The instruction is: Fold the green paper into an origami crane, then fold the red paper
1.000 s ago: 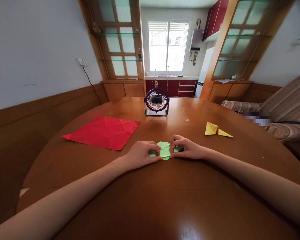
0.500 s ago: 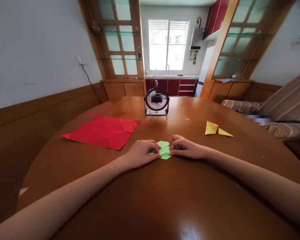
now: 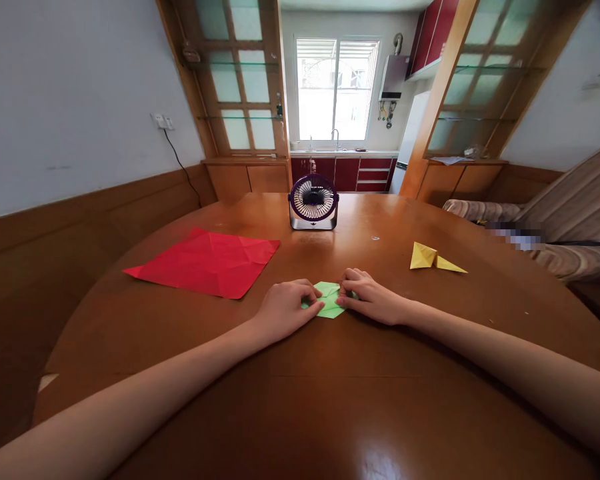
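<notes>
A small piece of folded light-green paper (image 3: 331, 305) lies on the table between my hands. My left hand (image 3: 286, 308) grips its left side, thumb and fingers curled over the edge. At its right side my right hand (image 3: 373, 298) pinches the paper with thumb and bent fingers. Creases and a folded flap show on the green paper's upper face; its outer edges are partly hidden under my fingers.
On the round wooden table (image 3: 320, 400), a creased red paper sheet (image 3: 213, 261) lies to the left. A folded yellow paper piece (image 3: 424, 257) rests to the right. A small purple desk fan (image 3: 313, 200) stands at the far side. A striped sofa (image 3: 575, 207) is beyond the right edge.
My right thumb has slid slightly left along the green paper. The left hand has shifted a little, its thumb still on the paper. The other things stay where they were.
</notes>
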A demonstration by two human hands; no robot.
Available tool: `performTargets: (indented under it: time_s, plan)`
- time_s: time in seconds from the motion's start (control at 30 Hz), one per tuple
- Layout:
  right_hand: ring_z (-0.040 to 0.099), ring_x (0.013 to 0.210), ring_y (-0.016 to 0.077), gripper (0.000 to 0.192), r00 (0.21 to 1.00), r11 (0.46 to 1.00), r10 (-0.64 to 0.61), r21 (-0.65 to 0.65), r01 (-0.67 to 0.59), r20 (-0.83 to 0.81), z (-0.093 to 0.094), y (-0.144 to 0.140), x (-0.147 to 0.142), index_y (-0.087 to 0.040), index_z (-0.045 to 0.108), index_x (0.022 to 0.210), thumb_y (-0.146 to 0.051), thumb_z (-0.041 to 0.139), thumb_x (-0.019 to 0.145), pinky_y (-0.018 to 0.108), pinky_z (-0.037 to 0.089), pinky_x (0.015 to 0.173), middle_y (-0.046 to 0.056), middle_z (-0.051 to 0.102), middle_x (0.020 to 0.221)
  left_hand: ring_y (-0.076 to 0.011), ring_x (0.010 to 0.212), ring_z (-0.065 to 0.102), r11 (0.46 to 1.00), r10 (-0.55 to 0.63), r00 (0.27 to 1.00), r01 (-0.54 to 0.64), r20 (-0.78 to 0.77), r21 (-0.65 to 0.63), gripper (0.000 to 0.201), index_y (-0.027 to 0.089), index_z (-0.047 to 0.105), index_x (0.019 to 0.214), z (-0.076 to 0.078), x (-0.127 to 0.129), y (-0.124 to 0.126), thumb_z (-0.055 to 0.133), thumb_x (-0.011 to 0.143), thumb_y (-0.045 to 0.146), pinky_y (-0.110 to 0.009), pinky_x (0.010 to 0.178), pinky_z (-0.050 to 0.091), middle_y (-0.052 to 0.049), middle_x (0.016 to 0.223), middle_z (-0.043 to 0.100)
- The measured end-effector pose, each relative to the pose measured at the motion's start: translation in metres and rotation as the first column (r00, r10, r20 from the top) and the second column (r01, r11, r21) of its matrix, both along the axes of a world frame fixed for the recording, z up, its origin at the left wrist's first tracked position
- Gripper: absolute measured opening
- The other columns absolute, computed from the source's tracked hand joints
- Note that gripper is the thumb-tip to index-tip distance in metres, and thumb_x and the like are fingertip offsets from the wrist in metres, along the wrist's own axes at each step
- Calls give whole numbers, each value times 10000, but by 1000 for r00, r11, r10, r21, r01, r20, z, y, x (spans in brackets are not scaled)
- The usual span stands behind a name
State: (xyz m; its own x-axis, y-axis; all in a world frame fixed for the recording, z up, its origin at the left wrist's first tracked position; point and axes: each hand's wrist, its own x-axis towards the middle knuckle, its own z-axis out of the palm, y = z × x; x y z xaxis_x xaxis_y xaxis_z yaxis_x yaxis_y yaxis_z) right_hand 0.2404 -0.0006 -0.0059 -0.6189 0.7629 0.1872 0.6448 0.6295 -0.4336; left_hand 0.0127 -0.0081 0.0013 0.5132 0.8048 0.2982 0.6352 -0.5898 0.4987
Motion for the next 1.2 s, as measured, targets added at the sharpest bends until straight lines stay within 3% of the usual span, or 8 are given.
performTargets:
  time_s: [0.47,1.2]
  plan:
    - [484,927,213,256,996,994,-90,68,91,-24,-8,3,-5,-170,567,786,-354,502,951,399,410,883,61,498,917,-168,835,663,995,89,995,-87,-40,43,183,187,613,639,-3,6,-1,623,809,252,-266,729,473,12,914,714]
    - [496,880,202,211,992,989,-122,79,123,-19,-6,2,-8,-166,565,754,-298,548,917,369,411,842,57,514,887,-158,799,645,990,98,992,-90,-75,105,160,191,608,716,-9,5,-1,595,850,277,-262,708,453,5,885,686]
